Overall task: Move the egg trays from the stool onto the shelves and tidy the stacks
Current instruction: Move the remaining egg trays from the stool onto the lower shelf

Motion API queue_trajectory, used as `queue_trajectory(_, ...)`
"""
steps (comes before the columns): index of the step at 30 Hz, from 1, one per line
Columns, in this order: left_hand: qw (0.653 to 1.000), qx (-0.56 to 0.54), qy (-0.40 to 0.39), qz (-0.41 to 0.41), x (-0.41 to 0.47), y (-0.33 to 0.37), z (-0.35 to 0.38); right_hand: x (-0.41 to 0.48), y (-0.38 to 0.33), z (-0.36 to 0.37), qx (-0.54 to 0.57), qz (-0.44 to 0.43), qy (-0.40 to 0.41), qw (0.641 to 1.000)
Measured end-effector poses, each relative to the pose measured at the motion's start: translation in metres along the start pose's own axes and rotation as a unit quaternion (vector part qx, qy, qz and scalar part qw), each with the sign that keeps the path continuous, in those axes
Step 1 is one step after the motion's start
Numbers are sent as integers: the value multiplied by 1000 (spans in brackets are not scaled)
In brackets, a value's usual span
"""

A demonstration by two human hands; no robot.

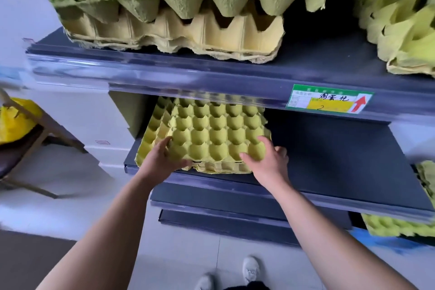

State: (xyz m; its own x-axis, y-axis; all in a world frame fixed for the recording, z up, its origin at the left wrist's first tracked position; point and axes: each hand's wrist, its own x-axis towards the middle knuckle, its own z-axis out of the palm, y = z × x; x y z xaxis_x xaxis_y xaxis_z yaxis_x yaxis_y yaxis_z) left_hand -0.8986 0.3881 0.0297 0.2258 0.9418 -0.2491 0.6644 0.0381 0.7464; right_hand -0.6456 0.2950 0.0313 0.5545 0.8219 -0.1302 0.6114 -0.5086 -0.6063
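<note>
A stack of yellow-green egg trays (211,134) lies on the left part of the middle shelf (329,162), its layers fanned out of line toward the left. My left hand (162,158) grips the top tray's front left corner, thumb over the front edge. My right hand (266,158) grips the front right corner, fingers curled over the cups. The wooden stool (30,148) stands at the far left with something yellow (14,120) on it, blurred.
The upper shelf (188,70) carries a tall tray stack (169,2) on the left and another stack (404,23) on the right. More trays (400,226) sit at the lower right. A price label (329,101) hangs on the shelf edge. My shoes (249,268) stand close to the shelving.
</note>
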Motion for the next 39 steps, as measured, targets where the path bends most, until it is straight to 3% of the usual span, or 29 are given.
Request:
queue_trajectory(4, 1000, -12, -22, 0, 4, -5, -1, -1, -4, 0, -19, 11, -12, 1000)
queue_trajectory(7, 998, 54, -16, 12, 4, -5, -3, -8, -5, -6, -39, -7, -4, 999)
queue_trajectory(13, 968, 178, 97, 144, -17, 34, 7, -30, 4, -25, -64, -85, 62, 992)
queue_trajectory(20, 938, 201, 41, 278, -65, 99, 78, -68, 64, -84, -125, -151, 152, 969)
queue_trajectory(27, 906, 199, -42, 370, -124, 167, 202, -118, 179, -176, -137, -92, 188, 968)
queue_trajectory(39, 866, 178, -156, 440, -226, 305, 435, -191, 406, -316, -152, 64, 233, 958)
